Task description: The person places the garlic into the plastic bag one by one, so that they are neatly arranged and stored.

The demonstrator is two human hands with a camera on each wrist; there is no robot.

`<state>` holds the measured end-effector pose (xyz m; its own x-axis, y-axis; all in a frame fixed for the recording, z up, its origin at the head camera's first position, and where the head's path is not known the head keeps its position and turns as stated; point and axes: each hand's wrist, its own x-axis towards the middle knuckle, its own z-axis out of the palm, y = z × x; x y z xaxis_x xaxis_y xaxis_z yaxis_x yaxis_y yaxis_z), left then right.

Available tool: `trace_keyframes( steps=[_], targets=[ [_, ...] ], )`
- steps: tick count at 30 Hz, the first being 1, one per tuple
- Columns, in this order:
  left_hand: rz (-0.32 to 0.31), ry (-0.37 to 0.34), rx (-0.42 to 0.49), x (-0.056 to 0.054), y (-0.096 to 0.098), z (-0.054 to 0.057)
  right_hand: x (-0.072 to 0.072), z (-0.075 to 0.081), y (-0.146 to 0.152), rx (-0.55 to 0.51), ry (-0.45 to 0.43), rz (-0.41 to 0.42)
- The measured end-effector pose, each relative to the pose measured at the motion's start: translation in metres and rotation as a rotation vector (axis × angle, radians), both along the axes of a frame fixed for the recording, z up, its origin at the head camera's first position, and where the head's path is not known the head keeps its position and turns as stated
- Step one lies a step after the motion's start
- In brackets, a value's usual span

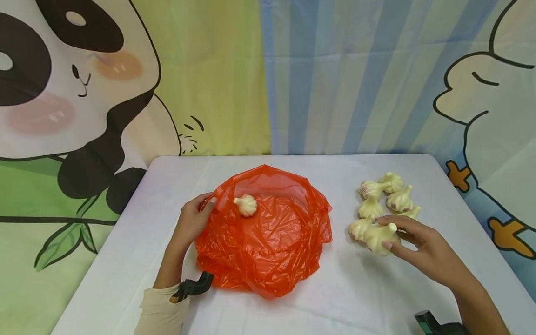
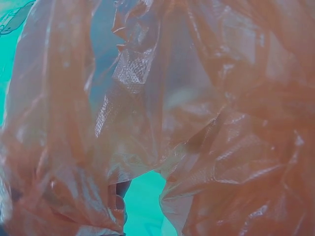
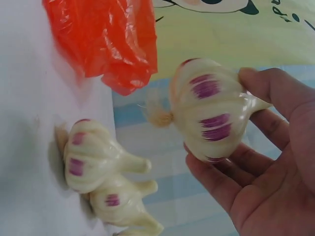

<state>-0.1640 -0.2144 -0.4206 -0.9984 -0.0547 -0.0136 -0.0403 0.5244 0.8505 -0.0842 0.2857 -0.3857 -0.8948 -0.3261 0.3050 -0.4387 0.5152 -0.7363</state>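
Note:
A red plastic bag (image 1: 284, 242) lies spread with its mouth open on the table. My left hand (image 1: 196, 218) grips the bag's left rim; in the left wrist view the bag's film (image 2: 236, 162) covers nearly everything. One garlic bulb (image 1: 246, 205) sits inside the bag near that hand. On the right, my right hand (image 1: 423, 246) holds another garlic bulb (image 3: 211, 110) between thumb and fingers, its purple streaks showing in the right wrist view. Several more garlic bulbs (image 1: 370, 207) are grouped just beyond this hand.
The white table (image 1: 335, 302) carries the bag left of centre and the garlic group at right. Behind its far edge hangs a printed cloth (image 1: 217, 93) with cartoon animals and stripes. Black wrist straps (image 1: 197, 286) show on both arms.

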Motion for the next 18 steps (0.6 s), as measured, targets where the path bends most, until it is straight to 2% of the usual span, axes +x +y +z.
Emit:
trace_keyframes(
  steps=[5, 18],
  targets=[
    [0.004, -0.004, 0.002, 0.001, -0.001, 0.0, -0.003, 0.006, -0.009, -0.021, 0.038, -0.023],
    [-0.004, 0.008, -0.009, 0.001, -0.002, 0.0, -0.019, 0.01, -0.022, -0.038, 0.032, 0.002]
  ],
)
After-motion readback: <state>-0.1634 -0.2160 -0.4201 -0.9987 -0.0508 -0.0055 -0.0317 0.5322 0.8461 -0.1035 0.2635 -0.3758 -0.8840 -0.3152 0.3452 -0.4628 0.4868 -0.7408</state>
